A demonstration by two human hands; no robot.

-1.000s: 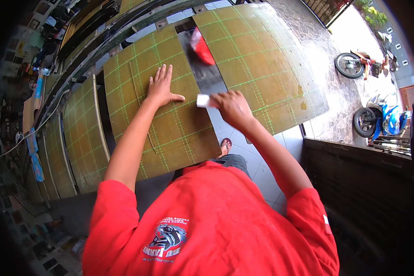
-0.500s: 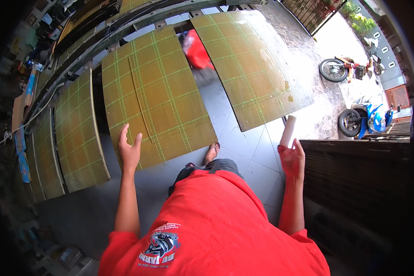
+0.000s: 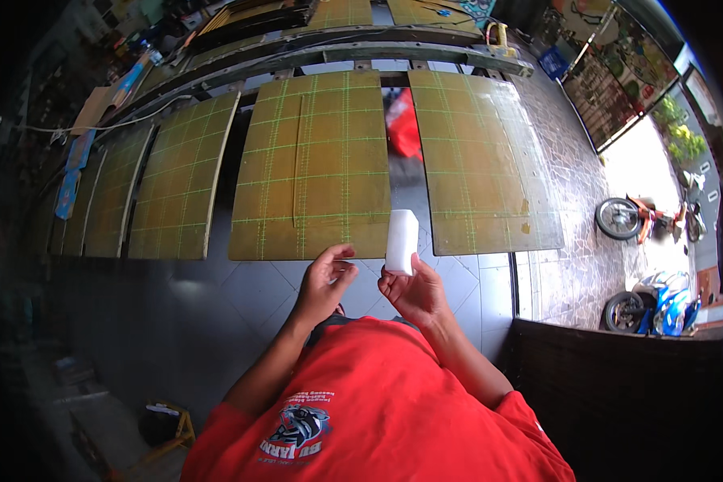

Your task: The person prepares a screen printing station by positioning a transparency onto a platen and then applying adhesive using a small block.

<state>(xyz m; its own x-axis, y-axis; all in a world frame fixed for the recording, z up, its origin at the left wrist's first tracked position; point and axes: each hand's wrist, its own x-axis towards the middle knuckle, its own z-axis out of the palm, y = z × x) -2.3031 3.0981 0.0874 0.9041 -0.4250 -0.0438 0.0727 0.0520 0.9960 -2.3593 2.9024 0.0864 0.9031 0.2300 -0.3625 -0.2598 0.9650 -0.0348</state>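
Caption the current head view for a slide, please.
A white block held in the right grip, the open left grip beside it, with green-gridded panels beyond.

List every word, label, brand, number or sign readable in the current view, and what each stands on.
Red shirt: pale lettering above and below a dark emblem; its wording is not copied here.
White block in the right hand: no text to be made out.
Green-lined panels: lines only, no words to be made out.
Blue motorbike: any markings are too small to read.
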